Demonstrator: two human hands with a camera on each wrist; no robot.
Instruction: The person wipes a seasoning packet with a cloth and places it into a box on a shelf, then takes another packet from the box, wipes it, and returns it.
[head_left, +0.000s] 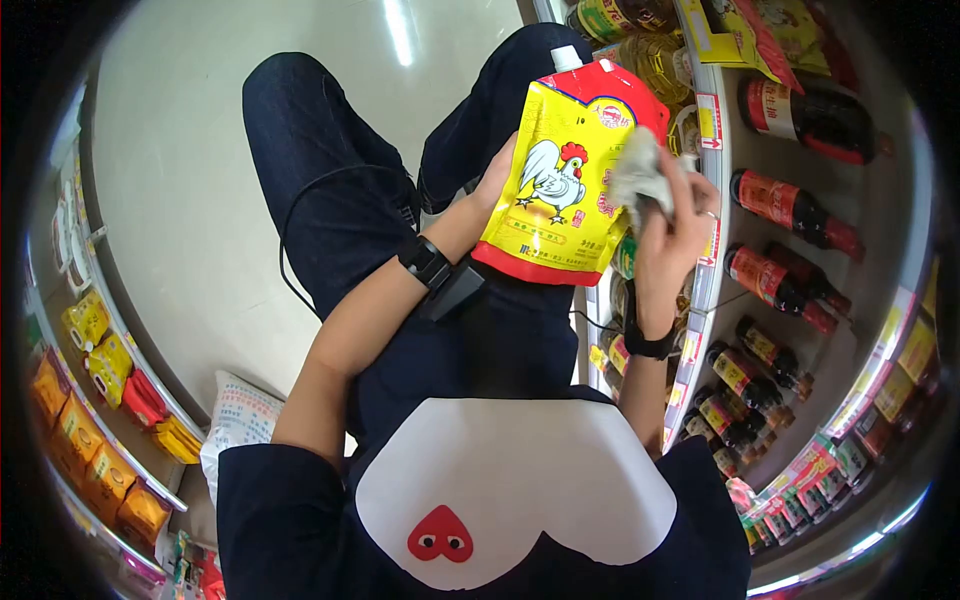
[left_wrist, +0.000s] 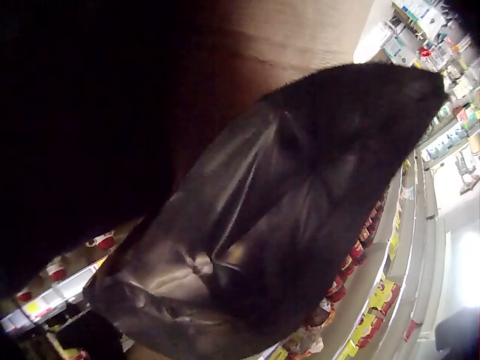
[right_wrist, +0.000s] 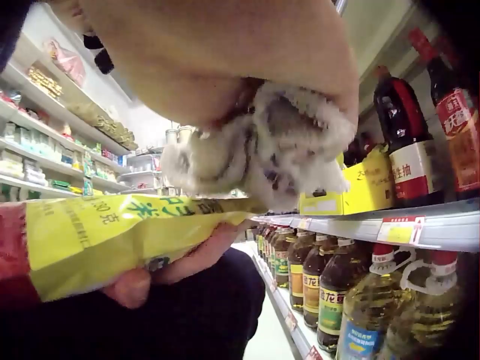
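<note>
A yellow and red pouch (head_left: 560,190) with a white rooster print and a white spout cap is held above the person's lap. The left hand (head_left: 497,180) grips it from behind along its left side; most of those fingers are hidden in the head view. In the right wrist view, left fingertips (right_wrist: 184,262) show under the pouch (right_wrist: 112,240). The right hand (head_left: 675,225) holds a crumpled grey-white cloth (head_left: 640,175) over the pouch's right side. Seen from the right wrist, the cloth (right_wrist: 262,146) is bunched under the curled right hand (right_wrist: 247,52). A dark, creased surface (left_wrist: 247,217) fills the left wrist view.
Shelves with dark sauce bottles (head_left: 770,195) and oil bottles (right_wrist: 352,300) stand close on the right. Another shelf with yellow and orange packs (head_left: 110,365) runs along the left. A white printed sack (head_left: 240,415) lies on the floor by the left elbow.
</note>
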